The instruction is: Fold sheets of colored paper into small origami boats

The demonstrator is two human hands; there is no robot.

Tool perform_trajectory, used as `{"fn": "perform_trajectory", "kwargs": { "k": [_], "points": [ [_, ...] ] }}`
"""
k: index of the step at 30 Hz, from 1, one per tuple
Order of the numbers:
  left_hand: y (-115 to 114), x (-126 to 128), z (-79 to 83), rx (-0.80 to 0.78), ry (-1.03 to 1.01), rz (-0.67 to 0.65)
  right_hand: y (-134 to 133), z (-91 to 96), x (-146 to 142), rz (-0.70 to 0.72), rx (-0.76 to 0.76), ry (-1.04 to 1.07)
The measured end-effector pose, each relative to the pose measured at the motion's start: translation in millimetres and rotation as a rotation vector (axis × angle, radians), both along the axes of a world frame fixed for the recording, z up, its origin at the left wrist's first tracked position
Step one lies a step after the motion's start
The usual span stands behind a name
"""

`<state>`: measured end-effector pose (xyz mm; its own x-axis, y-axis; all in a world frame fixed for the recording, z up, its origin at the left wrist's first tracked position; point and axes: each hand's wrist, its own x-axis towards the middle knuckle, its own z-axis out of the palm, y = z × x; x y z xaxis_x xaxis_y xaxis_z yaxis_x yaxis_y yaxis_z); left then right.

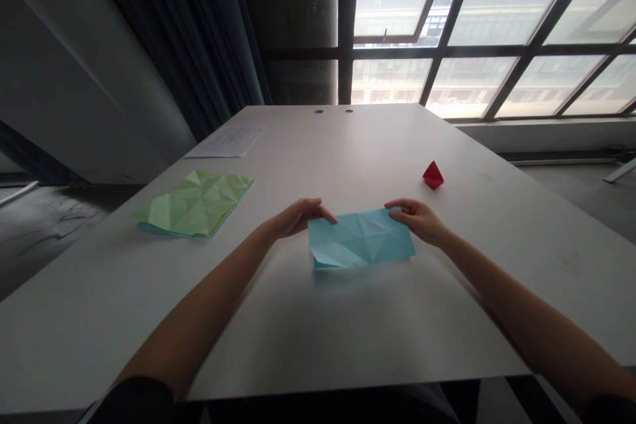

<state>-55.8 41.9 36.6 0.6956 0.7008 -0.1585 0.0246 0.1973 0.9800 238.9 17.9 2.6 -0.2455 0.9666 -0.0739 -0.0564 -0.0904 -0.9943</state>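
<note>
A light blue sheet of origami paper (pixel 365 238), folded into a rectangle and marked with creases, is between my hands over the white table. My left hand (pixel 301 215) grips its upper left corner, index finger on top and thumb hidden. At the upper right corner, my right hand (pixel 415 218) pinches the paper between thumb and fingers. The lower left edge gapes a little, showing the layers apart. To the right of my right hand, farther back, stands a small red folded paper piece (pixel 433 175).
On the left lies a stack of creased paper (pixel 199 202), green on top with blue beneath. Behind it is a printed white sheet (pixel 228 141). The white table (pixel 322 338) has two round cable holes at its far edge, before a window.
</note>
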Motion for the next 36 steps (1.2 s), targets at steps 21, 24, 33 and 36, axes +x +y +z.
{"fn": "perform_trajectory", "kwargs": {
  "k": [21, 24, 33, 36],
  "points": [
    [-16, 30, -8.9, 0.387, 0.423, 0.067, -7, -0.5, -17, 0.040, 0.135, -0.423],
    [-14, 28, -7.3, 0.407, 0.441, 0.072, -6, 2.1, -15, 0.056, 0.132, -0.425],
    [-16, 30, -9.0, 0.390, 0.441, 0.099, -8, 2.6, -20, 0.096, 0.117, -0.419],
    [-14, 29, -11.6, 0.308, 0.402, 0.117, -9, 1.4, -20, 0.099, 0.107, -0.386]
  ]
}}
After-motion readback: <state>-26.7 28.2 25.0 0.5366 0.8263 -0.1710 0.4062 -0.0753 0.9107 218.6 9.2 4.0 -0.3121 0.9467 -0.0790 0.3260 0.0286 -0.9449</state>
